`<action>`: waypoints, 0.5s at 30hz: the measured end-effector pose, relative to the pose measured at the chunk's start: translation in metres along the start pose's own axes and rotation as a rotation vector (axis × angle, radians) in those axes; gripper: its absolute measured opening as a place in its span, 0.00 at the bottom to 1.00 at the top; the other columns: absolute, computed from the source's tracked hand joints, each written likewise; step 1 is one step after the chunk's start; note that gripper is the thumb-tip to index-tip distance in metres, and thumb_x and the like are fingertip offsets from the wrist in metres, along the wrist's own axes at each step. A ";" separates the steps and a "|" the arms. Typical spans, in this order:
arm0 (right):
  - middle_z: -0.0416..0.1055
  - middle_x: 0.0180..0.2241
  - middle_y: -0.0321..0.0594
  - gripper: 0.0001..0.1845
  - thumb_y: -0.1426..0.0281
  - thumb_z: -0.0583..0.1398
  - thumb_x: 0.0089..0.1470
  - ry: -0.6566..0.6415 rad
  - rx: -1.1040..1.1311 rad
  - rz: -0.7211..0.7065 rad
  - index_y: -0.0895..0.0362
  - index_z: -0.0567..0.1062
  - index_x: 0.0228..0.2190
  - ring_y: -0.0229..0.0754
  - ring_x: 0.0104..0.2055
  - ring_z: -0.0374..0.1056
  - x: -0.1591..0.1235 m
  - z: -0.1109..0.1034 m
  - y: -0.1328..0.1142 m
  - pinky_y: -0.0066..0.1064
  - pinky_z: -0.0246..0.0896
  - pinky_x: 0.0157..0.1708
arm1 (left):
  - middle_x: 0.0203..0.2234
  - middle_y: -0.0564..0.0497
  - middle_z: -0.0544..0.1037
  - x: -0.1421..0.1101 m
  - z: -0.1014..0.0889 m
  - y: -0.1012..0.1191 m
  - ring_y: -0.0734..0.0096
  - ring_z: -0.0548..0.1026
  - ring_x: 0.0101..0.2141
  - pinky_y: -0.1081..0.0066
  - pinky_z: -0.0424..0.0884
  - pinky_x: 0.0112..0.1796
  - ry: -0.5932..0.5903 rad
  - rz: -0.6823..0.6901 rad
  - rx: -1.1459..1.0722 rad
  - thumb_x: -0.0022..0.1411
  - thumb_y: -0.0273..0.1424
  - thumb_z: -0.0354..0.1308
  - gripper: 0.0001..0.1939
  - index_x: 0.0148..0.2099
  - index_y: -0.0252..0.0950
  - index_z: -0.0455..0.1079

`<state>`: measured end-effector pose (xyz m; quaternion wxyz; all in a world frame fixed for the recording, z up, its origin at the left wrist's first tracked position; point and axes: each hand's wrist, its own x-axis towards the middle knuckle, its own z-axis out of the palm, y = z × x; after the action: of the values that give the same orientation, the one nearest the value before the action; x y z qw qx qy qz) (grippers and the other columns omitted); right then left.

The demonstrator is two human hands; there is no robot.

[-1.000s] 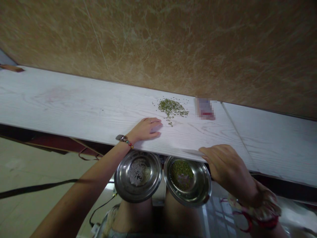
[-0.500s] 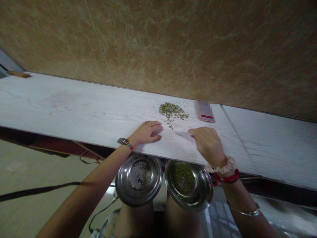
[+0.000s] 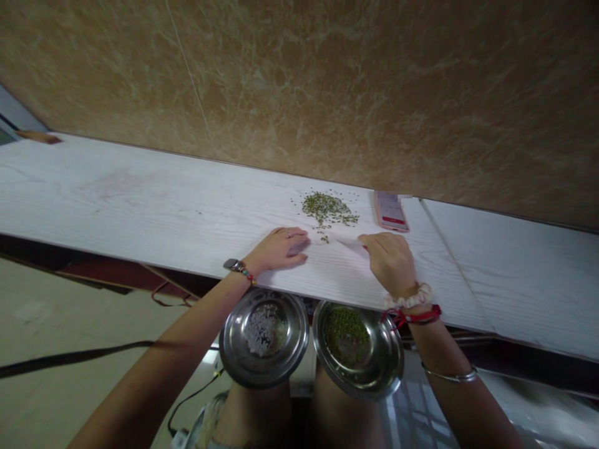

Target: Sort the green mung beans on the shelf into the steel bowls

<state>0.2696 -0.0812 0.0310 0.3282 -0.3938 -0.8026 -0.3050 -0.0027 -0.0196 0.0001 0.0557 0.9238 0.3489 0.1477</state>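
Note:
Small green beans (image 3: 327, 207), likely mung beans, lie in a loose pile on the white wood-grain tabletop (image 3: 234, 199), with a few scattered toward me. My left hand (image 3: 282, 248) rests palm down just left of those nearer beans, fingers stretched out and thumb apart. On the other side, my right hand (image 3: 389, 257) pinches a thin pale strip (image 3: 349, 242), paper or plastic; its tip points left at the nearest beans. Below the table edge sit two steel bowls: the left bowl (image 3: 297, 349) contains white grains (image 3: 262, 330), the right bowl (image 3: 388, 368) green beans.
A phone (image 3: 392, 212) lies against the brown marbled wall (image 3: 299, 93), right of the pile. My knees are beneath the bowls. A black strap (image 3: 75, 358) and a cable (image 3: 196, 396) run at the lower left. A wooden piece (image 3: 40, 136) is at the far left.
My right hand has moved slightly away from me with the pale strip, whose tip is now beside the nearest beans. The left hand stays in place; the view shifts a little.

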 end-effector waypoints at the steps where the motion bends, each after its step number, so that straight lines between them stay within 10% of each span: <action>1: 0.76 0.29 0.38 0.12 0.81 0.55 0.57 0.010 0.002 0.001 0.56 0.74 0.37 0.40 0.33 0.67 0.001 -0.001 -0.001 0.34 0.55 0.35 | 0.58 0.44 0.71 0.000 0.000 0.000 0.59 0.69 0.56 0.58 0.64 0.56 -0.003 -0.002 -0.002 0.64 0.40 0.54 0.20 0.55 0.37 0.69; 15: 0.75 0.27 0.37 0.13 0.81 0.53 0.58 -0.051 0.009 -0.002 0.55 0.75 0.35 0.40 0.32 0.66 0.005 -0.005 -0.010 0.34 0.53 0.35 | 0.57 0.45 0.72 0.000 0.000 -0.001 0.59 0.70 0.56 0.57 0.65 0.55 0.016 0.010 -0.009 0.63 0.40 0.54 0.19 0.53 0.38 0.69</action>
<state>0.2605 -0.0873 0.0354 0.3093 -0.3989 -0.8125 -0.2916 -0.0032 -0.0185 -0.0004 0.0564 0.9241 0.3439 0.1570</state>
